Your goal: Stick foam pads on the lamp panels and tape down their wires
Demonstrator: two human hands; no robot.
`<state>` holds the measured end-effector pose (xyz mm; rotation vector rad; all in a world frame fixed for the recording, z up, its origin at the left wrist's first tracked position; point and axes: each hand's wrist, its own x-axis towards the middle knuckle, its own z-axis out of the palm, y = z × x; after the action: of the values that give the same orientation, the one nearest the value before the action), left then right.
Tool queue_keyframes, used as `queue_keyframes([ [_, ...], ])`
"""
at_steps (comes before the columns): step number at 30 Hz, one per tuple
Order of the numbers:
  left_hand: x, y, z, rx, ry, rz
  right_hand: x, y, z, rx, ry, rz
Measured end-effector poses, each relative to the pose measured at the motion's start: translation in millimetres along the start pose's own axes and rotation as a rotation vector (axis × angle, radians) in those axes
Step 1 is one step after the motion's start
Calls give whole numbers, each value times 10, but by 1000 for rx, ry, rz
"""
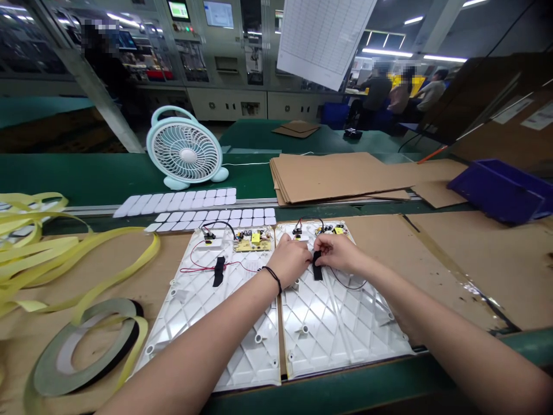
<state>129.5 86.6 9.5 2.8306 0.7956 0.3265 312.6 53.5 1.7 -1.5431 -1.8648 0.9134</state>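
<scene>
Two hands meet above the seam between a left plastic panel (203, 328) and a right plastic panel (341, 328), both white and ribbed. The right hand (337, 253) pinches the top of a black strip (318, 268), its fingertips hiding the grip. Just beside it, the curled left hand (287, 260) hides whatever lies beneath; whether it grips anything cannot be told.

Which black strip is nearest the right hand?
The black strip on the right white ribbed panel, just below the right hand. The other black strip lies on the left panel, farther off.
</scene>
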Motion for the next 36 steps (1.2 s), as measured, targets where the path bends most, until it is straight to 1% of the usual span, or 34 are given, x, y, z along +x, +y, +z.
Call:
queue_keyframes([
  [6,-2,9,-6,-4,-16,-25,-27,56,41,-68,53,-44],
  [8,-3,11,-11,-9,-22,-34,-43,52,65,-84,76,-38],
  [12,-1,15,-21,-14,-34,-38,-95,-22,107,-156,102,3],
  [15,-2,18,-29,-24,-39,-45,-143,-108,123,-266,148,-30],
  [17,-5,20,-32,-32,-39,-56,-168,-153,127,-294,154,-42],
  [20,-9,20,-29,-38,-32,-68,-181,-177,136,-282,122,-3],
  [25,-5,11,-4,-9,-22,-68,-149,-152,153,-292,145,67],
  [27,-7,4,0,9,-8,-68,-125,-151,148,-279,132,101],
  [29,-15,-5,-3,44,18,-17,-96,-155,133,-274,106,121],
  [31,-26,-17,-11,106,31,82,-64,-153,113,-283,95,112],
  [33,-32,-28,-23,179,14,164,-35,-130,95,-292,105,74],
  [36,-28,-33,-50,239,-21,197,-9,-69,82,-288,108,-7],
])
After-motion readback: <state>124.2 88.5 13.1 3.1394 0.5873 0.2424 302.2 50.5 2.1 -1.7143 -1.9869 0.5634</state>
